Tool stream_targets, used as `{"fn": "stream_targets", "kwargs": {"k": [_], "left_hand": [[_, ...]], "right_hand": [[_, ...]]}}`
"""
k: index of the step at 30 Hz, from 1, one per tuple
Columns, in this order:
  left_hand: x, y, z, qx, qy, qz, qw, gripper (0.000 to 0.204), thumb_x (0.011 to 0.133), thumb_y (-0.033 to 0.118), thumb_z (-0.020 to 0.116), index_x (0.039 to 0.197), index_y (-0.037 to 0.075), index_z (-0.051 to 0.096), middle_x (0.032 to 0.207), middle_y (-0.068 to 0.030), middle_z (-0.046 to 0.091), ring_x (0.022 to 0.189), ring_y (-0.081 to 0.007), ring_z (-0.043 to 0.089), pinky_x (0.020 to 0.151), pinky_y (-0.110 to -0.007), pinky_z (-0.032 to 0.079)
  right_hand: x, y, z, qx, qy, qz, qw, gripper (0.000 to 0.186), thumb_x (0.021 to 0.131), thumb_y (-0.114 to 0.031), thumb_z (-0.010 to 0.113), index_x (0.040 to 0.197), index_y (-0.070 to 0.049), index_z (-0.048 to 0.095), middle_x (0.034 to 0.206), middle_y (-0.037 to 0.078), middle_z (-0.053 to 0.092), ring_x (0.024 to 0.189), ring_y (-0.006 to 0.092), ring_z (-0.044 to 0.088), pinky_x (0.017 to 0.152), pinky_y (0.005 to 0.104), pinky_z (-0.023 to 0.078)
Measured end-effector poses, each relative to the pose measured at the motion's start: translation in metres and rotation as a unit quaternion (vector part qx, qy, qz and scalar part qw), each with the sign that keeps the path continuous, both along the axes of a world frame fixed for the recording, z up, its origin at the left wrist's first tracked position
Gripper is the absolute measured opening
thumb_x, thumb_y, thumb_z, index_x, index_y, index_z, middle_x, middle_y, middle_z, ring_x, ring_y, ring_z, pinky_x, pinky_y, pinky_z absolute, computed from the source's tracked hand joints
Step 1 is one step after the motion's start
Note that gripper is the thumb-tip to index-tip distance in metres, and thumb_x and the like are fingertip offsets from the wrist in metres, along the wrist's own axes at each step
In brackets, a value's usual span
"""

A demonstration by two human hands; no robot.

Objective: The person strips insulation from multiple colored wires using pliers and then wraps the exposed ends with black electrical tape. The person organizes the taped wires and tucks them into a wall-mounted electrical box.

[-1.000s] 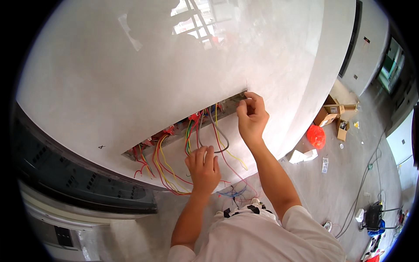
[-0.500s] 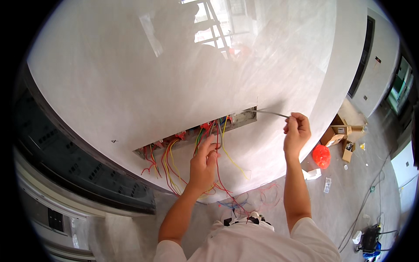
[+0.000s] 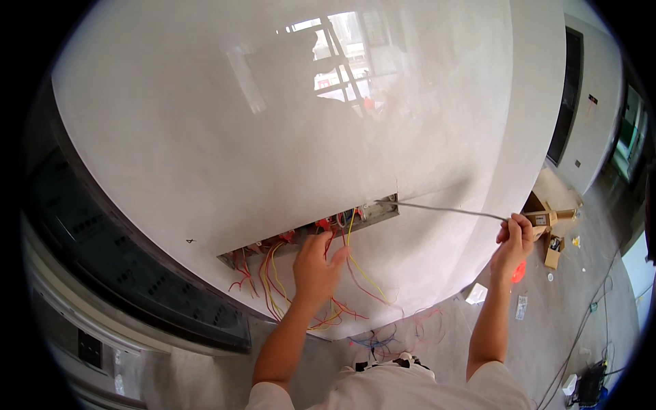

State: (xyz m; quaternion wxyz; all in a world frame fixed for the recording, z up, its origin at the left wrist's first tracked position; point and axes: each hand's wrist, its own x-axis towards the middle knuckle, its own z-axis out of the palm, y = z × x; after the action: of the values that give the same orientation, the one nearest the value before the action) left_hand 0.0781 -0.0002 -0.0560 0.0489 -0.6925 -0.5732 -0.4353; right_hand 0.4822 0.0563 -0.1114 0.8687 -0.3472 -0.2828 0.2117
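A long, narrow wall box (image 3: 380, 216) is set into the pale glossy wall, with red, yellow and other coloured wires (image 3: 270, 279) hanging out of it. My right hand (image 3: 512, 251) is out to the right, its fingers pinched on the end of a grey cable (image 3: 451, 210). That cable runs nearly straight from the right end of the box to my fingers. My left hand (image 3: 318, 270) is at the lower edge of the box among the wires, thumb apart from the fingers. Its fingertips partly cover red wires, and no firm grip shows.
Blue and red wire coils (image 3: 377, 342) lie on the floor below the wall. To the right are cardboard boxes (image 3: 552, 251), a red object (image 3: 518, 272), a white box (image 3: 476, 294) and a long cable (image 3: 581, 328). A dark panelled strip (image 3: 137, 253) curves along the left.
My right hand has moved right and away from the box, and a longer stretch of grey cable shows. My left hand remains by the wires, its fingers slightly more bent.
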Motion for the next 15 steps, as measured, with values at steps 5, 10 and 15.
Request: {"fn": "stream_targets", "kwargs": {"k": [5, 10, 15], "left_hand": [[0.027, 0.017, -0.006, -0.066, 0.016, 0.060, 0.996, 0.035, 0.090, 0.019, 0.078, 0.120, 0.006, 0.066, 0.098, -0.0159, 0.075, 0.089, -0.0399, 0.074, 0.077, -0.049, 0.057], [0.001, 0.031, -0.023, 0.055, -0.035, 0.139, 0.988, 0.018, 0.091, 0.012, 0.072, 0.108, 0.009, 0.067, 0.073, -0.0133, 0.071, 0.068, -0.0414, 0.071, 0.065, -0.052, 0.055], [-0.020, 0.026, -0.010, 0.091, 0.029, 0.144, 0.985, 0.023, 0.087, 0.010, 0.072, 0.110, 0.007, 0.068, 0.097, -0.0135, 0.073, 0.087, -0.0381, 0.068, 0.073, -0.050, 0.051]], "right_hand": [[0.022, -0.013, -0.004, 0.003, 0.027, -0.008, 1.000, 0.008, 0.100, 0.000, 0.063, 0.105, 0.000, 0.070, 0.081, 0.005, 0.067, 0.061, 0.0064, 0.055, 0.051, 0.0196, 0.038], [0.036, -0.016, 0.003, 0.014, 0.048, -0.026, 0.998, 0.008, 0.100, 0.000, 0.062, 0.103, -0.001, 0.070, 0.081, 0.003, 0.067, 0.062, 0.0057, 0.056, 0.051, 0.0178, 0.039], [0.056, -0.006, -0.017, -0.019, 0.032, -0.014, 0.999, 0.008, 0.099, 0.001, 0.062, 0.102, -0.001, 0.070, 0.080, 0.002, 0.066, 0.063, 0.0052, 0.056, 0.051, 0.0177, 0.040]]}}
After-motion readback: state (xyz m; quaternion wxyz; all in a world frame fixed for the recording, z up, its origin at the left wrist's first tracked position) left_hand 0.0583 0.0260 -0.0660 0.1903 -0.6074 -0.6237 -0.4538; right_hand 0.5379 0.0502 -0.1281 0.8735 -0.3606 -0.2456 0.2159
